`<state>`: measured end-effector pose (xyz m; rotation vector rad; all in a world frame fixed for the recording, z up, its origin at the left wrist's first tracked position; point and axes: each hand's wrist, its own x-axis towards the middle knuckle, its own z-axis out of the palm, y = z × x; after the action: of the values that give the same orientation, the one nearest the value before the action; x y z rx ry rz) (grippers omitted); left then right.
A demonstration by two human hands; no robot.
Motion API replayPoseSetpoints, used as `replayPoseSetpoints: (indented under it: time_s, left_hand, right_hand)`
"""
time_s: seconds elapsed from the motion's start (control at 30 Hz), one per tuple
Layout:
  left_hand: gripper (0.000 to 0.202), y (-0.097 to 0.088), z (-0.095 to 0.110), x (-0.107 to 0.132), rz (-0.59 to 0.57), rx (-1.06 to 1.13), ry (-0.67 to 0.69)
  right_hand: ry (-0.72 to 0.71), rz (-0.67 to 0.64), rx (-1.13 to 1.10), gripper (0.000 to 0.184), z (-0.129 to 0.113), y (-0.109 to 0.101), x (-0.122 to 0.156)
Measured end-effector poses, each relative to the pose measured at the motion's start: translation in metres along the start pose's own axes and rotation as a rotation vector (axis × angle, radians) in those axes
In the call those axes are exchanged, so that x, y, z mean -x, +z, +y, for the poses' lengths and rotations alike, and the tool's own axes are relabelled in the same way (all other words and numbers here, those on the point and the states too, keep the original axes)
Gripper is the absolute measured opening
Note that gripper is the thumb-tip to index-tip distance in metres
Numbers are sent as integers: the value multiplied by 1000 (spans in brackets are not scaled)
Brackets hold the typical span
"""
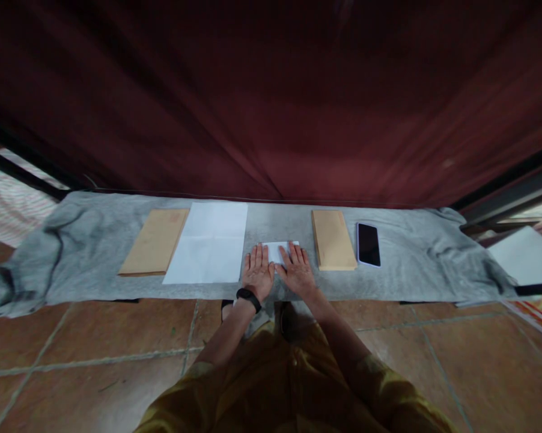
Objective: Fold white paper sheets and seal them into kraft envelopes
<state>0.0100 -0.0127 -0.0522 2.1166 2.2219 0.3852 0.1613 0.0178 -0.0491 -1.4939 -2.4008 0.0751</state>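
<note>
A small folded white paper [276,251] lies on the grey cloth in front of me. My left hand [258,272] rests flat on its left side, fingers stretched out, with a black band on the wrist. On its right side my right hand [297,270] lies flat too, fingers spread and thumb close to the left thumb. Both palms hide much of the paper. Just left of my left hand is a larger sheet of white paper [208,243]. To the right of my right hand sits a stack of brown envelopes [334,240].
Another stack of brown envelopes [154,242] lies at the left, beside the large sheet. A phone [368,245] with a dark screen is right of the right-hand envelopes. The grey cloth [410,252] covers a narrow table, backed by a dark red curtain [271,120].
</note>
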Motion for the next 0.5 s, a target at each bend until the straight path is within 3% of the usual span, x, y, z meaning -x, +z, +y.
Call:
replayPoseSetpoints:
  time_s: [0.5]
  left_hand:
    - [61,-14,-1,9,-46,-55,-43]
  right_hand:
    - [-117,-76,14,49,23,-8,7]
